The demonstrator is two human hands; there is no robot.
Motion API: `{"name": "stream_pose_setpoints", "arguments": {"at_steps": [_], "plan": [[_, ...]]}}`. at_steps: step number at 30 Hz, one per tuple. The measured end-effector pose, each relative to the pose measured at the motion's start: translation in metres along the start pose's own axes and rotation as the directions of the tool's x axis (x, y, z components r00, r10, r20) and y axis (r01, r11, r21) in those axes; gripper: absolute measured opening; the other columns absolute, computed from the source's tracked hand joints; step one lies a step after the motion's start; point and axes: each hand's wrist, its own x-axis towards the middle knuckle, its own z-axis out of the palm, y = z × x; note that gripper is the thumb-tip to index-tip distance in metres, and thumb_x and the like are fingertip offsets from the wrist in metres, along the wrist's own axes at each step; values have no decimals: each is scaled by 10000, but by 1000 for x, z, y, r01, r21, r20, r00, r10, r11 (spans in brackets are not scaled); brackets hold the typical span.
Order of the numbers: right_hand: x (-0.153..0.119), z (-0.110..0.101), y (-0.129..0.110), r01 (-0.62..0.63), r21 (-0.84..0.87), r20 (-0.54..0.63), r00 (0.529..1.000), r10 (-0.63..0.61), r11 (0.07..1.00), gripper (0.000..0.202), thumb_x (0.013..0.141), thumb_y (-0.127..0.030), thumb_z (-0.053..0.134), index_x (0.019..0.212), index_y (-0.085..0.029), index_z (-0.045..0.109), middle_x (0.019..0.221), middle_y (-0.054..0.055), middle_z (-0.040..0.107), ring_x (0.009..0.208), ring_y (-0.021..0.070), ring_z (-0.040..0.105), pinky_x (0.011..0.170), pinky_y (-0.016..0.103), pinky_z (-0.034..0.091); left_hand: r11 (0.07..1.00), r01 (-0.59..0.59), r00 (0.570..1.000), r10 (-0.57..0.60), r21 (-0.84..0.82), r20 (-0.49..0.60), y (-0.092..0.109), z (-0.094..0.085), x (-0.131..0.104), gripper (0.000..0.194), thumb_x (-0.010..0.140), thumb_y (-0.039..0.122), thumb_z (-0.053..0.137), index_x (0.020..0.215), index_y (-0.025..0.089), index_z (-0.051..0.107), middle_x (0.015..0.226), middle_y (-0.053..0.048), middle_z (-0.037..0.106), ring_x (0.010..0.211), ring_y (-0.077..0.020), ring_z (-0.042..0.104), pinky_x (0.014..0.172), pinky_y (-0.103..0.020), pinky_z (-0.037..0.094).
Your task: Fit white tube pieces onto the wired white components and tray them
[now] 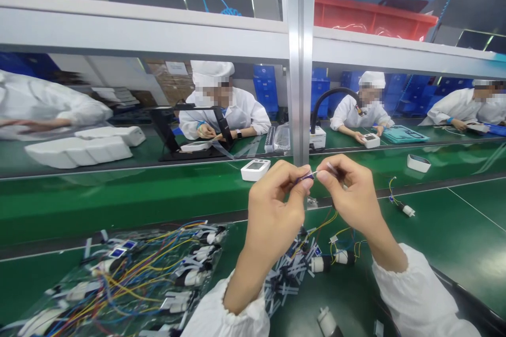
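Raised above the near bench, my left hand (276, 205) pinches a small dark purple piece (305, 176) between thumb and fingertips. My right hand (351, 192) is closed beside it, its fingers on a thin pale strip (331, 168). A fine light tip bridges the gap between the two hands; what it belongs to is too small to tell. Below them lies a pile of short grey-white strips (282, 279), next to small white-and-black motors (320, 264) with coloured wires. Another motor (407, 209) with yellow wires rests to the right, and one (328, 321) at the front.
Wired motors on clear plastic (150, 279) fill the left bench. On the green conveyor (118, 197) are white devices with screens (256, 169) (418, 163). A metal post (301, 63) rises straight ahead, under a shelf with a red bin (371, 18). Several co-workers sit across the line.
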Motion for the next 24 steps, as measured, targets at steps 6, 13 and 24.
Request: {"name": "stream_pose_setpoints", "arguments": {"at_steps": [6, 13, 24], "plan": [[-2, 6, 4, 101, -122, -86, 990, -111, 987, 109, 900, -114, 670, 819, -179, 702, 755, -19, 707, 609, 106, 557, 559, 239, 396, 977, -184, 983, 181, 105, 36, -6, 0, -1, 143, 880, 47, 642, 838, 175, 690, 806, -1, 627, 731, -136, 632, 626, -246, 502], [-4, 8, 6, 155, -179, -113, 978, -177, 972, 160, 882, -49, 672, 803, -181, 717, 752, -17, 734, 619, 112, 587, 582, 240, 433, 897, -363, 931, 359, 254, 62, -6, 0, -1, 214, 883, -45, 594, 834, 154, 656, 812, -7, 655, 774, -127, 626, 652, -242, 487], [-7, 9, 6, 176, -238, -84, 976, -201, 955, 229, 872, -7, 622, 797, -187, 742, 747, -5, 740, 670, 135, 617, 626, 264, 457, 718, -594, 797, 588, 362, 140, -13, -1, 3, 247, 908, -97, 538, 834, 108, 653, 815, -58, 663, 768, -122, 642, 682, -229, 514]]}}
